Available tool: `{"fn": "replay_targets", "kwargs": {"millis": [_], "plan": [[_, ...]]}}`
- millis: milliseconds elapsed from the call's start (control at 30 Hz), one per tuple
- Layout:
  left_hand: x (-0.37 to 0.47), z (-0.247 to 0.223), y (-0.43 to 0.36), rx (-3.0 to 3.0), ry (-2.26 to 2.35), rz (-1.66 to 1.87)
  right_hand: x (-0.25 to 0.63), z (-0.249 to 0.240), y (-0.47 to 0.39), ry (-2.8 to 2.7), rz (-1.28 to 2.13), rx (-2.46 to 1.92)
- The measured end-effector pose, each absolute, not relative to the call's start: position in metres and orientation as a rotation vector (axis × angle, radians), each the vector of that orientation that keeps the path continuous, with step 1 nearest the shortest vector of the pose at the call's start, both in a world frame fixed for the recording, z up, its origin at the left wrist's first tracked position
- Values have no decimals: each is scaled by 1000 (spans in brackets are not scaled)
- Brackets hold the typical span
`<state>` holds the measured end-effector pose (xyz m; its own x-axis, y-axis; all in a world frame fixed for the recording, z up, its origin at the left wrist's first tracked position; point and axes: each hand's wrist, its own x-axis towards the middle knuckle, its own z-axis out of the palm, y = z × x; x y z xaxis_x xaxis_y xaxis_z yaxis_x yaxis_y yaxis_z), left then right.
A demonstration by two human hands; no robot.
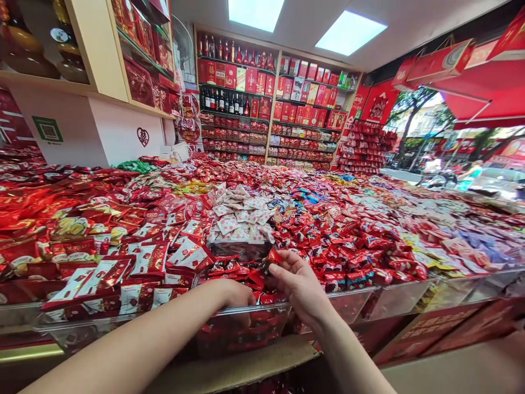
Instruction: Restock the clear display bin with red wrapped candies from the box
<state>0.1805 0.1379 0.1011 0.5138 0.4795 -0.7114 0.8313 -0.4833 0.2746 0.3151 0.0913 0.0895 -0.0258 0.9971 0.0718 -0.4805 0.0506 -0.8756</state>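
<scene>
A clear plastic bin (246, 310) at the front centre holds small red candy packets (225, 265). My left hand (235, 294) reaches down inside this bin, its fingers hidden among the packets and behind the front wall. At the bin's right side, my right hand (294, 278) pinches a small dark red packet (270, 262) between thumb and fingers. White packets with red print (241, 210) are heaped just behind the bin. Larger red and white packets (150, 258) lie to the left, and shiny red packets (340, 241) to the right.
Clear bin walls (400, 300) run along the counter's front edge. Below the centre bin is an open cardboard box (246, 368). Shelves of bottles and red boxes (250, 79) stand at the back. A white pillar (118, 131) rises at the left; the street lies beyond the right side.
</scene>
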Motion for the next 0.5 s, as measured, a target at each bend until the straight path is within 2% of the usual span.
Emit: {"fn": "replay_targets", "kwargs": {"millis": [367,500], "plan": [[179,92,144,2202,1008,-772,316,83,86,-994,1326,-789],[178,83,148,2259,978,-667,317,84,84,-1082,1276,-839]]}}
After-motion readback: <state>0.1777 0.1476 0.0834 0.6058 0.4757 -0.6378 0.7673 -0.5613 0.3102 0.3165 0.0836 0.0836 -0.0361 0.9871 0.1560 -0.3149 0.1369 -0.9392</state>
